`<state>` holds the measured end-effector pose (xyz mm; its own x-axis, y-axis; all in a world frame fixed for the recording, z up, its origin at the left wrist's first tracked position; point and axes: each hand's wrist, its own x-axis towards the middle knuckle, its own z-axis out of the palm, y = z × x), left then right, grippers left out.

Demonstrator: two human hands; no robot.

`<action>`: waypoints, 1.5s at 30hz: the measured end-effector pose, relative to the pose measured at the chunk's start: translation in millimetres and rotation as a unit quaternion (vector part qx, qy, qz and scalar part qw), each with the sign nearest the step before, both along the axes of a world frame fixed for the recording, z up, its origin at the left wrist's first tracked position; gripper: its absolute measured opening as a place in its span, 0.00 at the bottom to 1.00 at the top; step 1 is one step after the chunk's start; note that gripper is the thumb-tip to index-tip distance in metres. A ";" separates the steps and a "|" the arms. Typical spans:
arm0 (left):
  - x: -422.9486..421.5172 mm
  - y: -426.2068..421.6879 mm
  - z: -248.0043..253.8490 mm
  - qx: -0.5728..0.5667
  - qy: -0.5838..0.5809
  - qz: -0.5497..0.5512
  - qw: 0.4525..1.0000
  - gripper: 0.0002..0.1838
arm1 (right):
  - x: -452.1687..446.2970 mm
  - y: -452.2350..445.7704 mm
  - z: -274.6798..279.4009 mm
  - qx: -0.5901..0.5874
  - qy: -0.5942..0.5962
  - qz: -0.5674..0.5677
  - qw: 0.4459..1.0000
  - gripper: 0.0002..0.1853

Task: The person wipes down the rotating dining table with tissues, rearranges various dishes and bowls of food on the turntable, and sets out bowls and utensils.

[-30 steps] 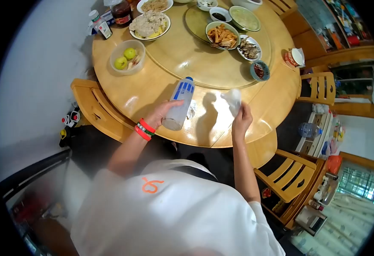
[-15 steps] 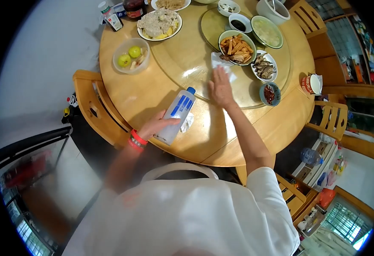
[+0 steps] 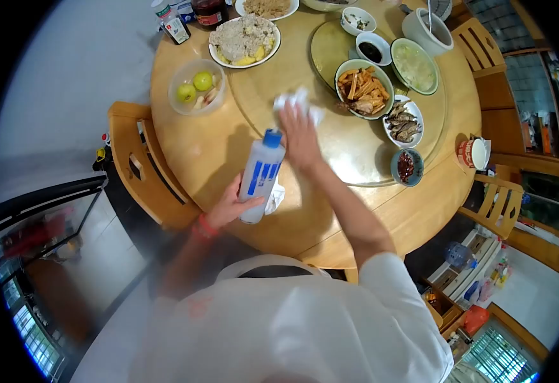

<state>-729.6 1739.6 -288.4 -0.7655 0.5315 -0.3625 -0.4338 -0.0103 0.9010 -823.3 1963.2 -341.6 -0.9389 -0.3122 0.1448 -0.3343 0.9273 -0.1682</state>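
My left hand (image 3: 230,203) is wrapped round a translucent plastic bottle (image 3: 261,179) with a blue cap and blue print, tilted slightly. A red band circles that wrist. Fingers stretched out, my right hand (image 3: 300,138) presses flat on a white tissue (image 3: 298,102) on the glass turntable (image 3: 350,156). The tissue sticks out past the fingertips. A second crumpled white tissue (image 3: 275,199) lies on the wooden table just beside the bottle, partly hidden by it.
Right of my right hand stand a bowl of brown strips (image 3: 364,89), a plate of small fish (image 3: 404,121) and a bowl of red sauce (image 3: 407,167). A fruit tub (image 3: 196,86) and a heaped plate (image 3: 244,41) are on the left. Wooden chairs (image 3: 145,166) surround the table.
My right hand has slid the tissue leftward across the turntable, away from the bowl of strips. The bottle has turned more upright in my left hand. The camera view has shifted slightly.
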 end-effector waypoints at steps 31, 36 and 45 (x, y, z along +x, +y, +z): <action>-84.2 -34.3 -97.1 -0.205 0.254 0.239 0.914 0.21 | -117.7 -19.9 -21.4 -0.132 0.070 -0.096 0.984 0.26; -85.9 -29.2 -103.5 -0.203 0.298 0.258 0.896 0.19 | -236.9 16.9 2.8 -0.061 0.055 -0.149 0.985 0.28; -86.5 -33.4 -91.5 -0.196 0.297 0.217 0.909 0.18 | -67.9 -36.2 -4.8 -0.054 -0.017 -0.185 0.981 0.36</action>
